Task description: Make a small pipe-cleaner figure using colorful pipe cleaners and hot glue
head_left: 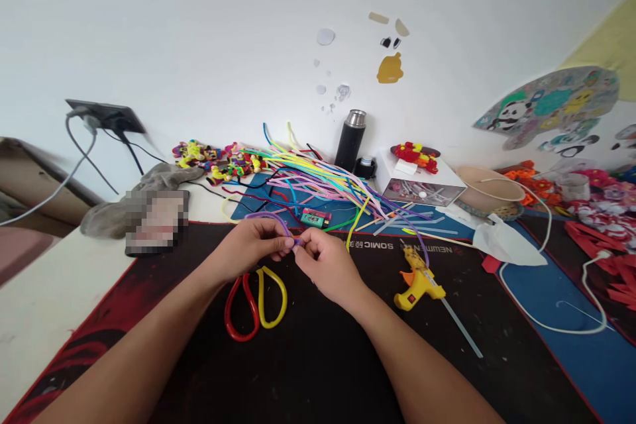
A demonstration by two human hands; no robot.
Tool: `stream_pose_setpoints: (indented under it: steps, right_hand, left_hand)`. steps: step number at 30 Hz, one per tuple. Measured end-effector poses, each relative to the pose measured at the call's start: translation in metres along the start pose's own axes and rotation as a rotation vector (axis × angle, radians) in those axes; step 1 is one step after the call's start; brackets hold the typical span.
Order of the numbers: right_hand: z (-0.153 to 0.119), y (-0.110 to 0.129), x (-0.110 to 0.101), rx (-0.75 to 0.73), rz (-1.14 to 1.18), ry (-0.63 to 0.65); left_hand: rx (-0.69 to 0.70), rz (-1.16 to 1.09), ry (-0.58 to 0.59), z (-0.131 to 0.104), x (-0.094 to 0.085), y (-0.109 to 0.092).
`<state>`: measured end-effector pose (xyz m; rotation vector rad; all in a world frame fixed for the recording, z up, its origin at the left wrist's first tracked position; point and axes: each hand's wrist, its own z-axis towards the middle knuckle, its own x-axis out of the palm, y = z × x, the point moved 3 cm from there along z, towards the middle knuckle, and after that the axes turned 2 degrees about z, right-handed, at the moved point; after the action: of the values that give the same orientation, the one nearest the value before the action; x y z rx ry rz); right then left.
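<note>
My left hand (256, 245) and my right hand (325, 262) meet over the black mat, thumbs and fingertips pinched together. Between them is a purple pipe cleaner (271, 215), which arcs up behind the left fingers; its pinched part is mostly covered. Just below the left hand lie scissors with one red handle loop (227, 311) and one yellow handle loop (285, 298); their blades are hidden under the hand. To the right of my right hand rests a yellow hot glue gun (420, 281) with a clear glue stick (462, 328) sticking out of its back.
Behind the hands lies a heap of coloured pipe cleaners (318, 175). A black thermos (350, 142), a white drawer box (422, 179) and a beige bowl (489, 185) stand near the wall. A white cord (551, 330) loops at right; a phone-like object (181, 218) lies left.
</note>
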<state>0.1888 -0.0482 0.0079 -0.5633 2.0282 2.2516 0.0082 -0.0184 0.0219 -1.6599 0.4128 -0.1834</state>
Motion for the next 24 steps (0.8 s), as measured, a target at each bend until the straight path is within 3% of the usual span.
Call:
stream_pose_setpoints:
  steps: [6,18,24]
  right_hand:
    - [0.000,0.003,0.001,-0.040,-0.088,-0.002]
    - [0.003,-0.002,0.000,0.062,0.250,-0.040]
    - [0.004,-0.001,0.000,0.095,0.323,-0.056]
  left_hand:
    - [-0.010,0.025,0.040,-0.001,0.001,-0.003]
    - [-0.124,-0.434,-0.014,0.000,0.017,0.006]
    - [-0.133,-0.470,0.006,-0.002,0.018,0.007]
